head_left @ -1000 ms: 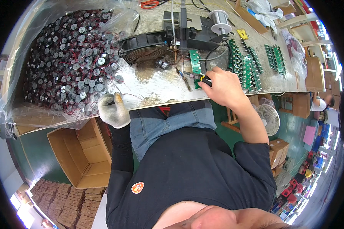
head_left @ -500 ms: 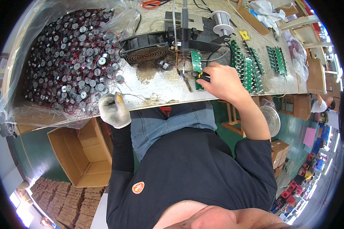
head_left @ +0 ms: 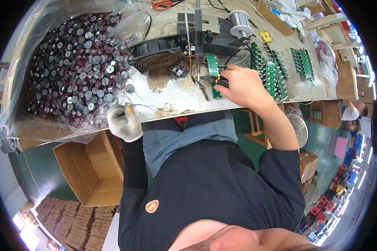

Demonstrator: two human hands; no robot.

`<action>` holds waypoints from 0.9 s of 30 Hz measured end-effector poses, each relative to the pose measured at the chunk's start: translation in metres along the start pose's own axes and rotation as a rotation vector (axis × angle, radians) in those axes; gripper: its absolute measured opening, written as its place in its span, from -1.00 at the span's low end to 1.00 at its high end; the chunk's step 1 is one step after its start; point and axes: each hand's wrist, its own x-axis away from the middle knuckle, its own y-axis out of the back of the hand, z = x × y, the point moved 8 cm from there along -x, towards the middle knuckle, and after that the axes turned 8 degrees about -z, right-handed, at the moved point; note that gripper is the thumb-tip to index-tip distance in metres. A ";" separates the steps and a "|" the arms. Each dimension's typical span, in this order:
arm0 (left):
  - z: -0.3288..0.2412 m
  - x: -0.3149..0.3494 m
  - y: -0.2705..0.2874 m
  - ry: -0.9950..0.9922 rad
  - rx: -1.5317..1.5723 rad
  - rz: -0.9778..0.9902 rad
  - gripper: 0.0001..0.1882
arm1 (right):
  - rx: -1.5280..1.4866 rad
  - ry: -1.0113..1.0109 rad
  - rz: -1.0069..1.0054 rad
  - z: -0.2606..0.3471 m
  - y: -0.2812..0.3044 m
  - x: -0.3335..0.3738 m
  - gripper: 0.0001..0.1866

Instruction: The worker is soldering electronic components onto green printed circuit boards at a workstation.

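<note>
Across the bench point(head_left: 178, 98): heap of wired discs point(head_left: 88, 62), left | fan point(head_left: 157, 58), centre | right hand point(head_left: 244, 85), fingers closed around pliers point(head_left: 220, 81) | gloved left hand point(head_left: 125, 122), curled at near edge, hold on anything impossible to tell | green board point(head_left: 213, 65), partly hidden by pliers | pliers, jaws pointing left | thin wire point(head_left: 143, 104), near left fingertips
</note>
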 end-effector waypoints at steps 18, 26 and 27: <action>-0.001 0.000 0.000 0.013 0.009 -0.004 -0.80 | -0.010 -0.017 0.029 -0.006 0.005 0.002 -0.65; 0.000 0.000 -0.001 0.021 0.016 -0.006 -0.79 | 0.026 0.010 0.102 -0.003 0.001 -0.002 -0.65; -0.001 -0.001 -0.001 0.023 0.011 -0.006 -0.79 | 0.025 -0.003 0.125 -0.004 0.001 -0.002 -0.65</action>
